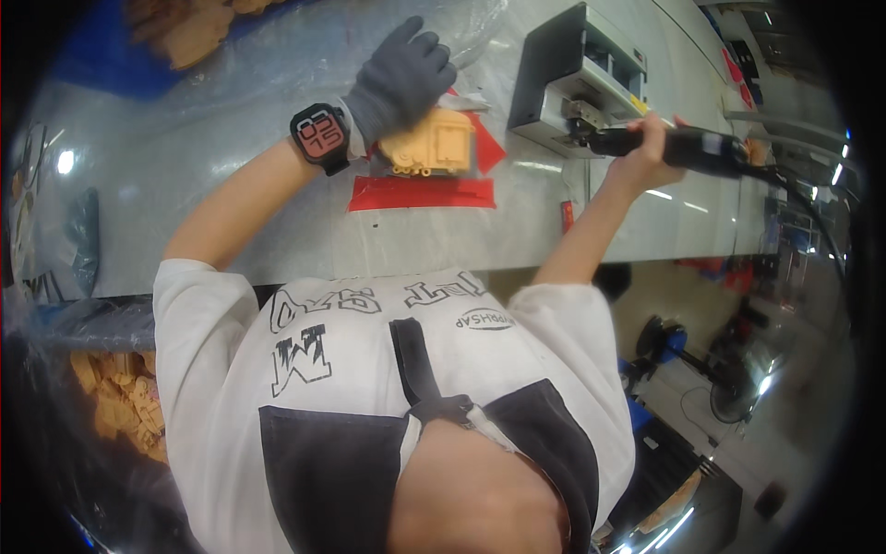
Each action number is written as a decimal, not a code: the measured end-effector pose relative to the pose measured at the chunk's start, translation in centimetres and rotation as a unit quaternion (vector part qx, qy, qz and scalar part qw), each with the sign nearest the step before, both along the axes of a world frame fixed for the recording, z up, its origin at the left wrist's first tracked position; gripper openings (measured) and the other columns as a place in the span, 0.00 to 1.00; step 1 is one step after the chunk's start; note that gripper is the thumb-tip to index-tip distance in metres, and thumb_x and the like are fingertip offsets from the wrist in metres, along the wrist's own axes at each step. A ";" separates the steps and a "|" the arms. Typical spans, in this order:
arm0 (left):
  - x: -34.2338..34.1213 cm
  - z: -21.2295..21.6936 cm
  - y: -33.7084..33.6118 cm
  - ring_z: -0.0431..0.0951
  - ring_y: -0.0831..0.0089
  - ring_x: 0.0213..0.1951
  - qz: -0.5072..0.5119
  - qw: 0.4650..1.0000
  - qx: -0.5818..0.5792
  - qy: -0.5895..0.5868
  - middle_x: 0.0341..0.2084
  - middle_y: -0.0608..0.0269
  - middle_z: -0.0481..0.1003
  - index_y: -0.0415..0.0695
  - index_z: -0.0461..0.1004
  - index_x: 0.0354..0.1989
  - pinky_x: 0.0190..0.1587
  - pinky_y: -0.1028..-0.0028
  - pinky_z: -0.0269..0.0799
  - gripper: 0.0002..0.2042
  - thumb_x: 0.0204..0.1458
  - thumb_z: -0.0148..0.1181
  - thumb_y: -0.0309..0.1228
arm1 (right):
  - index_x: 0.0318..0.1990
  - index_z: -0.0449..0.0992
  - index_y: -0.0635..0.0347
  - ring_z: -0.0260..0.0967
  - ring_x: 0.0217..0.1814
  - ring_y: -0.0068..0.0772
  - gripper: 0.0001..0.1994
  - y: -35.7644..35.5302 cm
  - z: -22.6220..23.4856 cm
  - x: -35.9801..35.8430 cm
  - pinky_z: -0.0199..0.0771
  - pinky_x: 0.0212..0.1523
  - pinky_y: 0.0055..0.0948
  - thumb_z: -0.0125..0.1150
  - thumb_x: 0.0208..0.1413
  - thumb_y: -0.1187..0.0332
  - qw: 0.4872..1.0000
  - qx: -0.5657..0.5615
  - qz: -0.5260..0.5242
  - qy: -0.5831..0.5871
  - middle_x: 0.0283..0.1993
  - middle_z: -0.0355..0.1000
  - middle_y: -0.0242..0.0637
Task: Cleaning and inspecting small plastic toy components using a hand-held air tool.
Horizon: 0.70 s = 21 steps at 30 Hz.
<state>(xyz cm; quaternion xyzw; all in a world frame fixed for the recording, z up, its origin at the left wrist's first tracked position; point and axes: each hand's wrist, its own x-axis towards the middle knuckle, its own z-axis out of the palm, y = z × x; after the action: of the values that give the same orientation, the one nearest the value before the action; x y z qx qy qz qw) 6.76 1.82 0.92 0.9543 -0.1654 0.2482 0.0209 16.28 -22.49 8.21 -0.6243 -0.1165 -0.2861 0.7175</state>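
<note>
My left hand (401, 78), in a grey glove, lies with its fingers loosely stretched, reaching past the upper left of an orange plastic housing (434, 146). Its palm side is hidden, and the heel of the hand is close to or touching that part. Red strips (423, 194) border the housing on the bench. Bare fingers of my right hand (651, 152) are wrapped round a black electric screwdriver (706, 150) held sideways. The driver's tip points left and meets the front of a box-shaped screw feeder (583, 115).
Orange parts (189, 32) lie on blue plastic at the far left of the grey bench (277, 235). More orange parts (125, 402) fill a lined container at the lower left. A black cable (812, 208) trails right from the driver. A small red object (567, 216) sits by the bench's near edge.
</note>
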 end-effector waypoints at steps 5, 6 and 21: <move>0.0 -0.7 0.5 0.68 0.65 0.40 0.006 1.000 0.001 -0.006 0.29 0.60 0.69 0.43 0.69 0.28 0.54 0.62 0.57 0.11 0.31 0.55 0.28 | 0.38 0.63 0.66 0.62 0.18 0.25 0.17 -0.4 -0.7 -1.2 0.67 0.22 0.22 0.55 0.35 0.84 0.999 0.034 0.011 0.010 0.21 0.63 0.37; -0.1 -0.8 0.5 0.68 0.65 0.39 0.003 1.000 -0.002 -0.010 0.29 0.61 0.70 0.42 0.70 0.27 0.54 0.62 0.57 0.11 0.31 0.55 0.28 | 0.37 0.62 0.67 0.61 0.17 0.26 0.17 -0.4 -0.1 -1.5 0.68 0.22 0.25 0.54 0.35 0.84 0.999 0.037 -0.002 -0.010 0.20 0.63 0.38; 0.0 0.4 2.4 0.70 0.69 0.42 0.065 0.943 -0.326 0.035 0.38 0.63 0.71 0.46 0.69 0.42 0.50 0.73 0.62 0.13 0.46 0.53 0.31 | 0.33 0.62 0.65 0.61 0.17 0.28 0.14 0.7 -1.3 -1.3 0.67 0.22 0.26 0.53 0.35 0.85 0.993 0.036 0.111 0.009 0.19 0.63 0.37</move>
<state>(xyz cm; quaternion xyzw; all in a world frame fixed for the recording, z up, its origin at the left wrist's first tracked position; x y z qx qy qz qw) 6.73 4.22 1.29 0.9120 -0.0123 0.2557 0.3205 14.96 -21.81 6.91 -0.5837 -0.1682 -0.2030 0.7679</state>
